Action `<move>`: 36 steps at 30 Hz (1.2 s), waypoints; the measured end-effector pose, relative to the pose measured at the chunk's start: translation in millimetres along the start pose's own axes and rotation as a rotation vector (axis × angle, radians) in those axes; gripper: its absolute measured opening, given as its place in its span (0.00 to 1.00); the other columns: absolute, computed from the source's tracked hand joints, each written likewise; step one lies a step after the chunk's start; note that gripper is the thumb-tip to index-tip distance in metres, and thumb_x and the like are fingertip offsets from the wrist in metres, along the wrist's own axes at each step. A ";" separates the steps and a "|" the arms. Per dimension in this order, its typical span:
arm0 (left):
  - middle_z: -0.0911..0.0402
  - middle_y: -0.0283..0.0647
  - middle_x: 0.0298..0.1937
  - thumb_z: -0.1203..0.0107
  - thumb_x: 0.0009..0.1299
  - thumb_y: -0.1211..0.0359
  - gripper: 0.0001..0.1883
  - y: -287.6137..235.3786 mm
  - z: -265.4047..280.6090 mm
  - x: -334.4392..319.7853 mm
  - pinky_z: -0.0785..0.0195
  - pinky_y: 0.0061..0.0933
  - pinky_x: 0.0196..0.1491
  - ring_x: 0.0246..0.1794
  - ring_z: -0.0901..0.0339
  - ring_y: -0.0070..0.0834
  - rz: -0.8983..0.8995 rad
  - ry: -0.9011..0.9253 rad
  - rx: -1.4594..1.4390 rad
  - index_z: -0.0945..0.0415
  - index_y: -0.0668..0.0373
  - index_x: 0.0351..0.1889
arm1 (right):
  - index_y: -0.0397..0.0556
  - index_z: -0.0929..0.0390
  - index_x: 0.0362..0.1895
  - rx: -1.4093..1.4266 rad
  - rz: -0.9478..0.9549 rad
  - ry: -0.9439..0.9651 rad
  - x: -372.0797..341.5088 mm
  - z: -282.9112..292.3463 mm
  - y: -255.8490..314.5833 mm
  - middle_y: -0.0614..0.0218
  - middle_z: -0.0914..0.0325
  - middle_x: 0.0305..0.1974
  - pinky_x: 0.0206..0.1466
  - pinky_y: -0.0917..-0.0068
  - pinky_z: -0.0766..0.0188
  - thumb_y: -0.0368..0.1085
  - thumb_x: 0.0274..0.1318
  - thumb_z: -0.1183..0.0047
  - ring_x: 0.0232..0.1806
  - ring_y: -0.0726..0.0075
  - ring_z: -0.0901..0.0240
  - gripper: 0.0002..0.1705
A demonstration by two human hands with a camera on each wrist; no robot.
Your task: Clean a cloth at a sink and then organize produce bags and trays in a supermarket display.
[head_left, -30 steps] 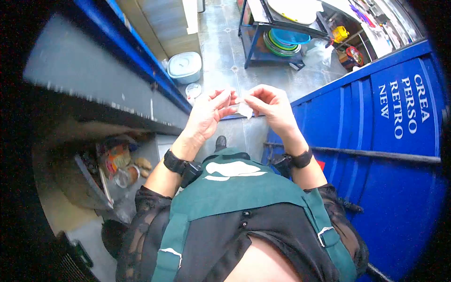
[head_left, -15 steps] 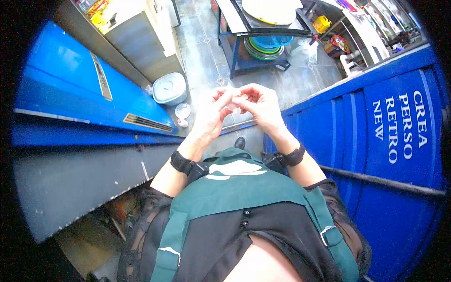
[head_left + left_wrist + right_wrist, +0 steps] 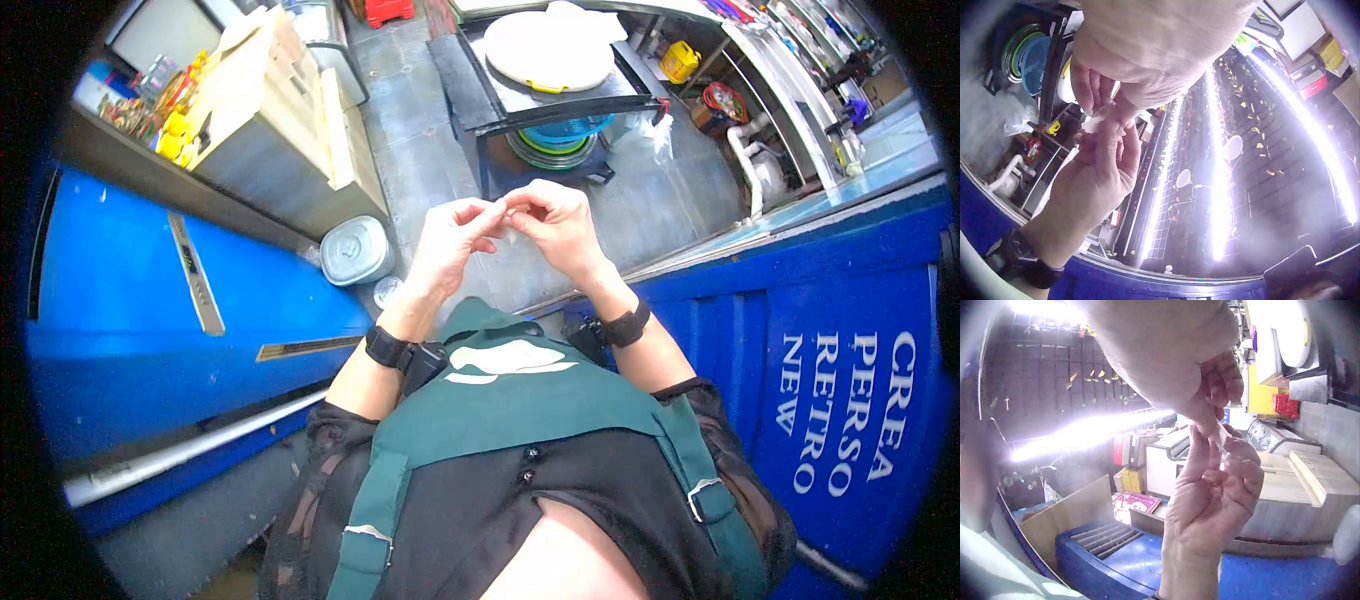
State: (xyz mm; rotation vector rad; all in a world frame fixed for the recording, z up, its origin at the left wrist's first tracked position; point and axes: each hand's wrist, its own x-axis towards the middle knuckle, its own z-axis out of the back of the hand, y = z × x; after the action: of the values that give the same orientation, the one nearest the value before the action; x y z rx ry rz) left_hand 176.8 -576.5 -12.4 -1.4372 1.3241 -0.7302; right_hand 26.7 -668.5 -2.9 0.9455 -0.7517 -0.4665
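Both hands meet in front of the green apron (image 3: 520, 400), fingertips touching. The left hand (image 3: 450, 245) and the right hand (image 3: 558, 225) pinch a small, thin, whitish piece between them. In the left wrist view this whitish piece (image 3: 1094, 122) shows between the fingertips, partly covered by them. The right wrist view shows only a pale sliver (image 3: 1222, 434) of it, with the left hand (image 3: 1210, 494) palm toward the camera. What the piece is, I cannot tell.
A blue door (image 3: 840, 400) with white lettering stands at the right, a blue panel (image 3: 130, 330) at the left. Beyond are a lidded tub (image 3: 355, 250), a wooden cabinet (image 3: 280, 150), and a dark rack (image 3: 465, 85) holding a round white board (image 3: 550, 50).
The head view has swung, bringing the cabinet and rack further into sight. The whitish piece, which hung visibly between the hands, is now mostly hidden by the fingers, and the hands are closer together.
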 end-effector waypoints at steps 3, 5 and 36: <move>0.19 0.34 0.35 0.42 0.67 0.65 0.10 -4.5 -7.8 45.5 0.32 0.19 0.35 0.36 0.23 0.18 -0.041 0.117 0.045 0.20 0.61 0.41 | 0.43 0.19 0.36 0.222 -0.143 -0.069 23.4 22.4 -19.3 0.73 0.22 0.29 0.29 0.86 0.34 0.28 0.51 0.41 0.27 0.84 0.31 0.07; 0.19 0.34 0.35 0.41 0.66 0.65 0.11 -5.0 -12.1 79.8 0.32 0.20 0.35 0.35 0.23 0.18 -0.059 0.167 0.069 0.20 0.61 0.41 | 0.43 0.19 0.36 0.394 -0.265 -0.134 40.5 36.6 -38.4 0.71 0.21 0.29 0.29 0.86 0.34 0.28 0.52 0.42 0.27 0.83 0.30 0.05; 0.24 0.36 0.36 0.35 0.55 0.77 0.10 9.5 -197.3 354.2 0.30 0.20 0.30 0.29 0.24 0.21 -0.703 1.273 0.387 0.19 0.61 0.35 | 0.36 0.21 0.41 0.694 -0.616 -1.249 52.6 150.4 -94.9 0.66 0.21 0.30 0.32 0.81 0.30 0.30 0.56 0.44 0.27 0.78 0.29 0.11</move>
State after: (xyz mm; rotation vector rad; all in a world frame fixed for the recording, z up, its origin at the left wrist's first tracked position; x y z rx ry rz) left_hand 69.9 -967.4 -28.3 -1.0488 1.3577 -2.4904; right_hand -55.0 -834.9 -9.6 1.5277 -1.8280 -1.4607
